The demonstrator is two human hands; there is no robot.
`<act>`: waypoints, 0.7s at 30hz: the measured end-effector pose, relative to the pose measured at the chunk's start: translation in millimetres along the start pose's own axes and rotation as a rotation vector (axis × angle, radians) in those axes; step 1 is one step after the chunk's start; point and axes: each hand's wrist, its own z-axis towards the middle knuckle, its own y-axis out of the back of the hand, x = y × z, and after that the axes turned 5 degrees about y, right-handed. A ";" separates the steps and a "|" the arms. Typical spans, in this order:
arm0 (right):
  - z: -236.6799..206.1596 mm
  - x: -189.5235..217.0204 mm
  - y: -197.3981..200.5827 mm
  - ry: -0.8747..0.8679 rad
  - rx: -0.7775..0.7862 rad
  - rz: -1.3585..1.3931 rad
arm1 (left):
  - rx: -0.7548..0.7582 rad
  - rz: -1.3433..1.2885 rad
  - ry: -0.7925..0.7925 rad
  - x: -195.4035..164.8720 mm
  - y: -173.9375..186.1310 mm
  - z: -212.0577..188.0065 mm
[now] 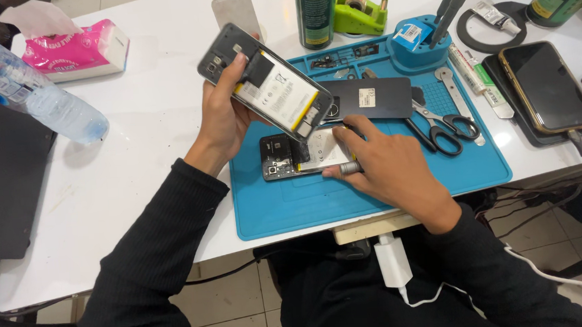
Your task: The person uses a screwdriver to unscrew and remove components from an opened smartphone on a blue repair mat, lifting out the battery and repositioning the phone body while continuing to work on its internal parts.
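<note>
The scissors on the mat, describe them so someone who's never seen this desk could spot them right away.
Start at the blue mat in the middle of the white table. Near its right edge, just beyond the right hand, lie the scissors. They are the only thing there with black loop handles, and their blades point toward the dark back cover.
</note>
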 end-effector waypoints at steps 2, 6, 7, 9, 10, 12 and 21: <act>-0.1 1.0 -2.7 -0.034 -0.023 -0.022 | 0.032 -0.041 0.043 -0.2 -0.8 -1.8; -3.3 -1.6 -2.0 0.026 -0.043 0.019 | 0.057 -0.084 0.087 1.9 -5.6 -5.0; -4.6 -3.7 -0.6 0.081 -0.029 0.030 | 0.057 -0.088 0.086 2.9 -7.0 -5.1; -4.5 -8.4 0.8 0.144 0.002 0.036 | 0.050 -0.100 0.077 4.8 -9.2 -4.4; -5.5 -9.8 1.2 0.142 0.019 0.036 | 0.043 -0.090 0.090 5.4 -9.6 -3.6; -7.9 -13.3 2.5 0.147 0.033 0.055 | 0.031 -0.075 0.114 7.6 -11.0 -1.7; -8.7 -24.9 8.3 0.111 0.029 0.119 | 0.164 -0.136 0.157 -4.5 -22.4 -13.6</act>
